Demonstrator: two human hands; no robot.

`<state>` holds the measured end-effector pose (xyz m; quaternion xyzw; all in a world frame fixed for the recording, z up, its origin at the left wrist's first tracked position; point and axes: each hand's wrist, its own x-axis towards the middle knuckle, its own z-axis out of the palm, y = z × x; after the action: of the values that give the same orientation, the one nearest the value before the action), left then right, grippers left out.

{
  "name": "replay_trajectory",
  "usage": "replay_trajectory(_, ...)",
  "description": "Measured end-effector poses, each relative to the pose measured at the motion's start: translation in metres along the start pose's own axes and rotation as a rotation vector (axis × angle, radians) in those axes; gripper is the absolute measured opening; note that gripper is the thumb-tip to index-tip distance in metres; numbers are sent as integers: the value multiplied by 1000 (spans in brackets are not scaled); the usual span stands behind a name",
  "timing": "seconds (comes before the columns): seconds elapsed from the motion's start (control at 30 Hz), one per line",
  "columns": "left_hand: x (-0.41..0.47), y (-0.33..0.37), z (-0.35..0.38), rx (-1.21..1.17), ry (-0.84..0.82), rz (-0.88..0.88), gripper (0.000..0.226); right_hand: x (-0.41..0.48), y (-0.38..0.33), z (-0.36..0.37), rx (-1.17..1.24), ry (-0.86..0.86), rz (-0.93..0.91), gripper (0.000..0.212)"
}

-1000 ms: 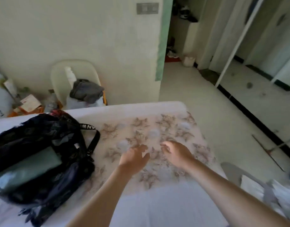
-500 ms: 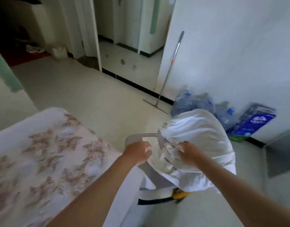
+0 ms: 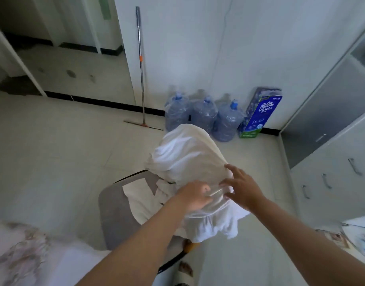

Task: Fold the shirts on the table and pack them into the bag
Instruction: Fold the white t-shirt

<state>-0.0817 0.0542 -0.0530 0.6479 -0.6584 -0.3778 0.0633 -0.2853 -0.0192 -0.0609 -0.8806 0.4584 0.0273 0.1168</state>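
White shirt (image 3: pixel 187 153) over chair (image 3: pixel 113 213), in left fingers (image 3: pixel 205 190), beside right fingers (image 3: pixel 233 169)

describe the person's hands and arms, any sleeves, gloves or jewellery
The left hand and right hand are bare: no gloves, and no rings can be made out. The forearms are uncovered right to the frame edge, so no sleeves show. No watch or bracelet on either wrist, and no markings are visible.
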Motion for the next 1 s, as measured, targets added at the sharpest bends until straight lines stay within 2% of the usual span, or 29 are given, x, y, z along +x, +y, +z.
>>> replay_trajectory(0.07,15,9,10,14,22,25,49,8,6,2,79,119,-49,20)
replay_trajectory(0.17,31,10,26,-23,85,5,63,19,7,2,123,187,-97,10)
replay_trajectory(0.2,35,10,30,-22,129,6,61,22,8,1,161,225,-102,7)
replay_trajectory(0.33,44,10,23,-216,360,26,10,33,-2,-17,385,232,-18,6)
replay_trajectory(0.4,42,12,1,-304,408,-15,9,37,-10,-24,452,227,15,5)
replay_trajectory(0.43,40,11,-11,-327,428,-24,8,38,-14,-27,450,211,11,13)
replay_trajectory(0.47,36,9,-24,-338,443,-17,10,39,-17,-28,412,171,11,30)
replay_trajectory(0.5,32,8,-37,-334,459,4,13,41,-20,-29,328,120,14,49)
replay_trajectory(0.53,28,5,-49,-315,471,26,16,44,-21,-28,195,92,15,58)
replay_trajectory(0.57,24,1,-60,-278,481,44,18,50,-21,-26,73,103,25,53)
replay_trajectory(0.6,19,-4,-70,-235,488,57,20,56,-22,-25,16,145,59,39)
replay_trajectory(0.67,9,-17,-88,-174,479,64,18,65,-31,-35,169,278,191,18)
replay_trajectory(0.73,-2,-28,-103,-113,443,42,13,74,-49,-50,411,374,233,15)
replay_trajectory(0.8,-15,-38,-115,18,449,47,23,81,-74,-70,512,426,111,14)
replay_trajectory(0.87,-28,-45,-127,80,552,71,18,86,-99,-86,528,459,-54,14)
replay_trajectory(0.93,-47,-54,-142,52,667,36,14,92,-112,-93,434,411,-144,25)
replay_trajectory(1.0,-72,-66,-155,68,744,-27,21,97,-116,-89,246,290,-109,32)
